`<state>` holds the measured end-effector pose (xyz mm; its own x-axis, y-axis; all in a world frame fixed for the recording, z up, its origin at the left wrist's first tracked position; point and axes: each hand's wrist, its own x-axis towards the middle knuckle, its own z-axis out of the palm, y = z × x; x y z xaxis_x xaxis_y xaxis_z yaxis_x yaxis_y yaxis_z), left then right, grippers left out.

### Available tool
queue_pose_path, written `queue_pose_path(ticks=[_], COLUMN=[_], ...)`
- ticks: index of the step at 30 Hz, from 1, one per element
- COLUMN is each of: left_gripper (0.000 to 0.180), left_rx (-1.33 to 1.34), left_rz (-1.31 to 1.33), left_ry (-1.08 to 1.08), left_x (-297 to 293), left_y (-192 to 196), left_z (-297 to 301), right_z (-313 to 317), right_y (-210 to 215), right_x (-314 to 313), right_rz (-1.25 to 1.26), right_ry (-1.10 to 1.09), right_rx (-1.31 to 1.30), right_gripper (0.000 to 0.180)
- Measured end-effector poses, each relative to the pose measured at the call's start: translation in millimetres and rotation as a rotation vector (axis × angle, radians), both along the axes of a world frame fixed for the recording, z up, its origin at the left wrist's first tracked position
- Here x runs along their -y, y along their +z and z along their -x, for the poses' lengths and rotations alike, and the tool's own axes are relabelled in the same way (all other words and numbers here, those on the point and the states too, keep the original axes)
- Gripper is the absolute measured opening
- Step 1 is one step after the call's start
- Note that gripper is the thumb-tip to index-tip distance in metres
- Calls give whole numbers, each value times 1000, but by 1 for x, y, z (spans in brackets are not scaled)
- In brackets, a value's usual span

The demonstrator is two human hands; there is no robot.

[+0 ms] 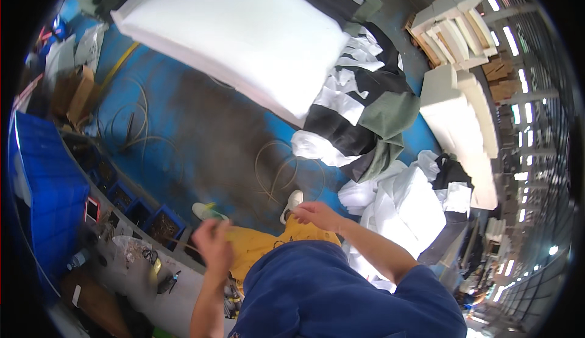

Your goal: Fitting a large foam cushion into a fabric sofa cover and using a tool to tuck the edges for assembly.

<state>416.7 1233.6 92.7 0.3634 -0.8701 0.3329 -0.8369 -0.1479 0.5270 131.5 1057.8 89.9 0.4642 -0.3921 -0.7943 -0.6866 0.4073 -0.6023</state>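
Observation:
My left hand (213, 245) is raised beside my yellow trousers (262, 245), next to the workbench on the left. Motion smears its fingers, so its grip cannot be made out. A thin tan strip (183, 243) shows close by it, and whether the hand touches it is unclear. Over my right thigh, my right hand (317, 215) has its thumb and fingers drawn together in a pinch. Anything between those fingertips is too small or hidden to name.
A large white foam-like block (237, 33) lies ahead. Black, green and white fabric (365, 106) heaps beside it, and white wrapped bundles (399, 210) sit at right. Blue bins (164, 222) line the workbench (189, 283). Loose hose (146, 116) coils on the blue floor (201, 173).

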Motion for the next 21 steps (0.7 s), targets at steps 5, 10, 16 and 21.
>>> queue_pose_path(ticks=[5, 10, 16, 21], left_gripper=[45, 48, 21, 46], left_rx=[-120, -272, -1023, -1051], left_rz=[77, -5, -515, -257], left_ry=[-813, -1023, -111, 381], left_x=[137, 204, 340, 427], left_y=[28, 6, -169, -321], left_z=[202, 294, 269, 219], right_z=[89, 230, 306, 314], right_y=[30, 38, 63, 43], right_x=[38, 72, 136, 189], right_rz=[-297, -79, 201, 182], right_ry=[-673, -1041, -953, -797], right_rx=[463, 341, 47, -70], right_gripper=[43, 28, 25, 24])
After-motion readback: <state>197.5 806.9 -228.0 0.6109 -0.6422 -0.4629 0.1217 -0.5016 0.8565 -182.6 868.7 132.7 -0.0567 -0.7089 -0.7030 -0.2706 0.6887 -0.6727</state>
